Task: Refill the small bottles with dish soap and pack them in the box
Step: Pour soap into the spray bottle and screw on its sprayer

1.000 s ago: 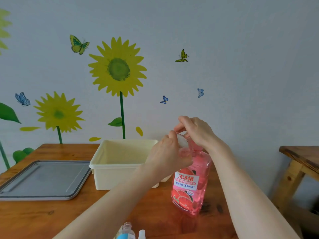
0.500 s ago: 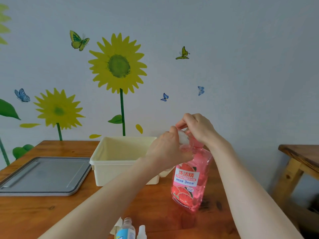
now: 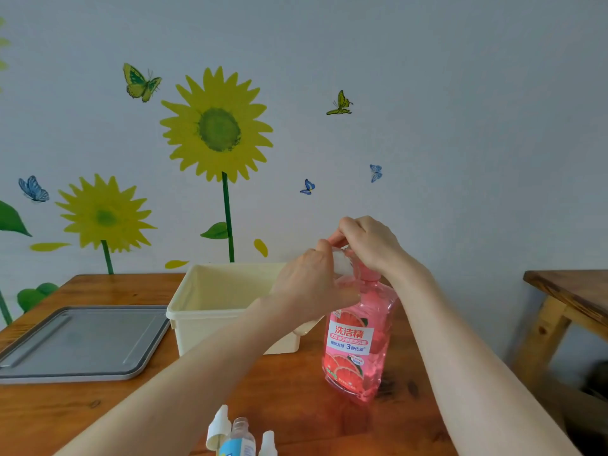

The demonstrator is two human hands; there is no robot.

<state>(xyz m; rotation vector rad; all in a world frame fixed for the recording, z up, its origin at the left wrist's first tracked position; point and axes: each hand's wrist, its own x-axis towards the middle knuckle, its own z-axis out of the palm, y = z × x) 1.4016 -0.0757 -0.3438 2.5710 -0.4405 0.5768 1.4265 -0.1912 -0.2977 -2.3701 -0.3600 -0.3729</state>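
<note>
Head view: a small bottle (image 3: pixel 340 266) is kept gripped by the left hand (image 3: pixel 307 287) at the soap bottle (image 3: pixel 358 343). The pump stays pinched by the right hand (image 3: pixel 370 243); filling seems ongoing.

Setting: decorated domestic or playroom-style room, wooden tabletop work area.

Pale wall (image 3: pixel 460 110) carrying sunflower decals (image 3: pixel 217 126) and butterfly stickers (image 3: pixel 141 82); varnished wooden table (image 3: pixel 82 416) against it; second rough wooden table (image 3: pixel 572 291) at right. Household goods on top: cream plastic box (image 3: pixel 210 317), grey tray (image 3: pixel 82 343), pink dish soap bottle (image 3: pixel 358 350).
</note>
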